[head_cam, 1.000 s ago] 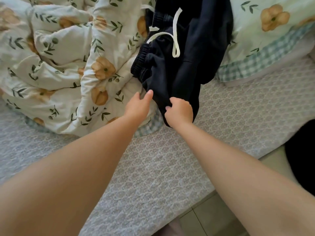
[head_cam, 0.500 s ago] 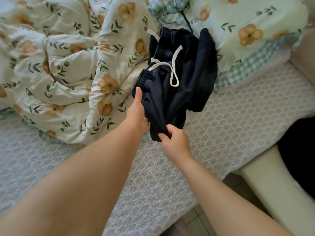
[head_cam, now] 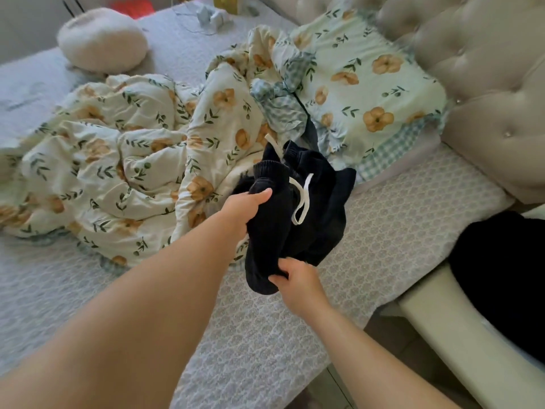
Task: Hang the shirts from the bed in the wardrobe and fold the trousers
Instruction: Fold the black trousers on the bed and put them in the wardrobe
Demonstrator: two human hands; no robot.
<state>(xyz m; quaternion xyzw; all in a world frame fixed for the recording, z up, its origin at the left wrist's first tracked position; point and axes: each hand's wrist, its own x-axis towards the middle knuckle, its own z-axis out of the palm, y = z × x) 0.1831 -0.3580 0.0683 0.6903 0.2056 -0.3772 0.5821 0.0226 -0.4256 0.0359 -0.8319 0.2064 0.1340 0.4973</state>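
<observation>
Dark trousers have come up off the floral duvet since the earlier frame; left hand, then beside the waistband, now clutches it.
Right hand pinches a lower fold; the bundle hangs between both hands above the bed cover. Judged soft, light, limp and non-slip: best held at the elastic waistband, either side of the white drawstring, to shake it flat. Which end the right hand holds is unclear, possibly a leg hem. Duvet and pillow crowd the far side; the cover nearer the person looks the likelier folding spot. A dark item lies on the bench to the right.
</observation>
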